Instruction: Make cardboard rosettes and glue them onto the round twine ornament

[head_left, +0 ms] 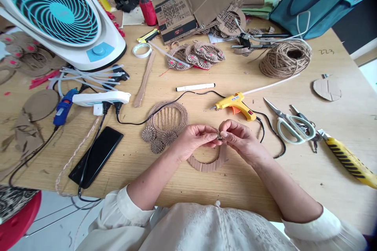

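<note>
My left hand [197,137] and my right hand [240,139] meet fingertip to fingertip. Both are closed in a pinch on a small dark-brown piece [219,136], mostly covered by the fingers, so its kind is unclear. Below them lies a corrugated cardboard ring [206,166], its upper part hidden by the hands. Left of my hands, a round frame wound with twine [185,114] has strands across its middle and pleated cardboard rosettes [158,146] at its lower edge. A yellow hot glue gun [235,104] with a glue stick in its back rests just beyond my right hand.
Scissors [294,127], keys and a yellow utility knife [350,159] lie on the right. A twine ball [285,59] stands behind. At left are a fan [59,15], a power strip [103,97], a phone [96,157] and a blue glue gun [64,108]. Black cords cross the table.
</note>
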### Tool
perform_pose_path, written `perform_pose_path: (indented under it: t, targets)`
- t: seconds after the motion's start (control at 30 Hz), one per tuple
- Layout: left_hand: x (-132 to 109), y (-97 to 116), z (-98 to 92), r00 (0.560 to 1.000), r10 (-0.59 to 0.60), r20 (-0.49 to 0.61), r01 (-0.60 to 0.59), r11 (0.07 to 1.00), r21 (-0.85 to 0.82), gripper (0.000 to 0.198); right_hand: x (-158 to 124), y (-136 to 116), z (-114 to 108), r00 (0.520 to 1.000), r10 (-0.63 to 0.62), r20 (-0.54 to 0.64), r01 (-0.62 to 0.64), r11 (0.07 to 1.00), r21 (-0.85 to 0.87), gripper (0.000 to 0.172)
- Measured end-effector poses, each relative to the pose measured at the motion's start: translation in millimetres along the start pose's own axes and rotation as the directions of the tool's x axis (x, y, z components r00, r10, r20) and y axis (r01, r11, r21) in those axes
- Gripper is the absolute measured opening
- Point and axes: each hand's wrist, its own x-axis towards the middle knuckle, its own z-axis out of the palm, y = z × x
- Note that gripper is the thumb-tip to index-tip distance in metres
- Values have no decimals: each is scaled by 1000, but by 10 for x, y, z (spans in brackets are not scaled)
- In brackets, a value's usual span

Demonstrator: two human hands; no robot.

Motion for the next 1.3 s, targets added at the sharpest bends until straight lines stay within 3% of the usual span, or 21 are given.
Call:
perform_pose_path:
  t: [0.33, 0.63, 0.97, 1.17, 1.3]
  targets:
    - [-6, -9, -20, 1000, 5, 17, -6, 999, 46, 38, 0, 18, 8, 999, -39, -3, 38, 995, -96, 32]
    - [27, -49, 24, 1000, 4, -3, -4, 1000, -24, 37, -5, 18, 36, 998, -69, 5, 69, 997, 18, 28]
    - [26, -50, -5, 999, -18, 31, 18, 1000, 2, 32, 12, 39, 11, 992, -110, -56, 101, 985, -141, 32]
    - [6, -7, -20, 999, -49, 5, 49, 997, -64, 32, -6, -11, -60, 996, -53, 68, 59, 995, -79, 20]
    - [6, -5, -25, 998, -54, 19, 55, 997, -59, 34, 9, -13, -58, 995, -87, 49, 90, 994, -66, 15]
